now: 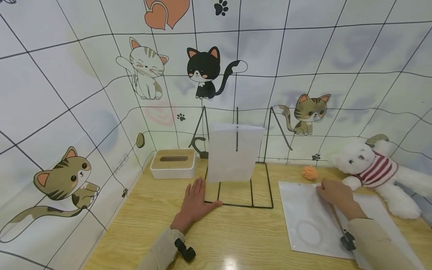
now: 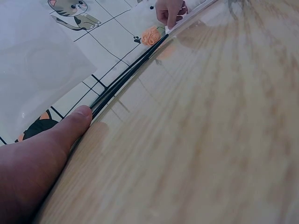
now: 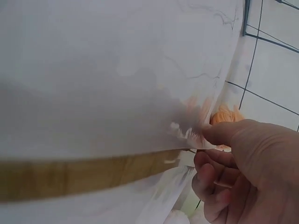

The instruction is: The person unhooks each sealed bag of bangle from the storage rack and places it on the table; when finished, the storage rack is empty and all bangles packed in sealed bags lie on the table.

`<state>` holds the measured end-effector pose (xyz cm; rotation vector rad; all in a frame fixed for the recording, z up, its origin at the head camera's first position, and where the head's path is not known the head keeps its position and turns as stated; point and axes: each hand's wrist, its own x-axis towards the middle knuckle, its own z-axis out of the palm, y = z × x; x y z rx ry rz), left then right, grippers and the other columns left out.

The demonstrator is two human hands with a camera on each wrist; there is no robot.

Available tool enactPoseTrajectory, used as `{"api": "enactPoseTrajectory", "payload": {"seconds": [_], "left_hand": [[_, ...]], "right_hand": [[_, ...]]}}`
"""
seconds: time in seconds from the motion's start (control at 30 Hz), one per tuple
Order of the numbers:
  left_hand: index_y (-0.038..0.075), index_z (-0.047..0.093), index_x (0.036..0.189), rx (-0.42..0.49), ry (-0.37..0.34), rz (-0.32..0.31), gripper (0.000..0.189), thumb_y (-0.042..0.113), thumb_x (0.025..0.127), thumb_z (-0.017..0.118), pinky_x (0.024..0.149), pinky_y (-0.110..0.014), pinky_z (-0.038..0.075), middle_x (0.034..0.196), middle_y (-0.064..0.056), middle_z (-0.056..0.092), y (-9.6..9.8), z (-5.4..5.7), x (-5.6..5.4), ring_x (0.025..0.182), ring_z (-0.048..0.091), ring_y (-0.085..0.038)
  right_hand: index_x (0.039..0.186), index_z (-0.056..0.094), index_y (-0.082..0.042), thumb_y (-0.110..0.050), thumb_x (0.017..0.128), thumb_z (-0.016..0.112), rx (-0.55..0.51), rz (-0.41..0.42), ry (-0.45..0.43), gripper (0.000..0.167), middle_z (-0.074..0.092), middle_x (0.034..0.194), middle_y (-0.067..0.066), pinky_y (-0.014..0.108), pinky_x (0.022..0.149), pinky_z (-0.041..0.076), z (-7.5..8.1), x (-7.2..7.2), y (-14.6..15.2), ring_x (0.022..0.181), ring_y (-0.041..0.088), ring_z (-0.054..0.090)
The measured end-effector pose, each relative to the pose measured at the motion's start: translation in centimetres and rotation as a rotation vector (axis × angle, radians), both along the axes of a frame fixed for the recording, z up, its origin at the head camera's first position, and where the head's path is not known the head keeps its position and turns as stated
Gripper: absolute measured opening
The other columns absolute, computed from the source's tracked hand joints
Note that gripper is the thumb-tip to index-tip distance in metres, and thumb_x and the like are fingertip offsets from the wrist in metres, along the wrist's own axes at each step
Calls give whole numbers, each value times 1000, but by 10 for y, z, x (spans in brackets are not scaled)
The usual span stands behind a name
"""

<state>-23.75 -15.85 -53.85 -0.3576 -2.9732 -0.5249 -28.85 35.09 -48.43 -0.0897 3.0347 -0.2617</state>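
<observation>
My left hand [image 1: 194, 203] lies with straight fingers at the front left corner of a black wire rack [image 1: 272, 187]. Its thumb [image 2: 60, 135] touches the rack's low front bar in the left wrist view. A white translucent sheet [image 1: 233, 157] hangs from the rack. On the right, my right hand [image 1: 340, 198] pinches the far right corner of another white, glossy sheet [image 1: 293, 210] between thumb and forefinger. That sheet has a faint ring mark and lies on the table. A second flat sheet [image 1: 371, 210] sits partly under the right forearm, with a strip of wood showing between them.
A white tissue box [image 1: 173, 170] with a wooden lid stands left of the rack. Behind the right hand are an orange flower-like ball [image 1: 309, 173] and a white plush bear [image 1: 381, 168] in a striped shirt. Cat-printed cloth walls enclose the wooden table [image 1: 236, 232].
</observation>
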Motion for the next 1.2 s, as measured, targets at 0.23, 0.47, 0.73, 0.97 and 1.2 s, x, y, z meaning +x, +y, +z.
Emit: {"api": "enactPoseTrajectory", "payload": {"seconds": [0.23,0.47,0.73,0.97,1.2], "left_hand": [[1,16,159,1,8,-1,116,84,84,44,124,-56,10,167,-17,16,0,-1,1,155,14,-32],[1,14,159,4,-10,2,116,84,84,44,124,-56,10,167,-17,14,-1,-2,3,156,12,-31],[1,15,159,15,10,-3,115,83,84,45,124,-55,9,166,-18,16,-1,-2,1,155,13,-32],[-1,19,158,27,22,-7,115,82,83,48,123,-57,13,165,-19,20,1,-3,2,154,17,-34],[1,16,159,19,11,0,117,84,83,46,124,-55,10,166,-17,17,2,-2,0,155,14,-32]], "right_hand": [[82,54,-5,-20,96,56,-5,-23,21,20,53,71,8,39,54,39,4,1,-6,63,24,49],[87,60,3,-14,96,56,18,-13,4,19,56,71,9,38,55,42,3,4,-13,63,23,50],[82,56,2,-19,96,48,-27,-50,38,27,51,67,10,36,52,37,-3,6,-15,61,24,46],[93,63,3,-31,98,50,-56,-63,8,37,60,77,15,37,53,40,4,18,-17,65,24,53],[125,57,7,-45,102,48,-239,-95,94,58,62,121,31,53,73,52,14,44,-43,101,46,63]]}}
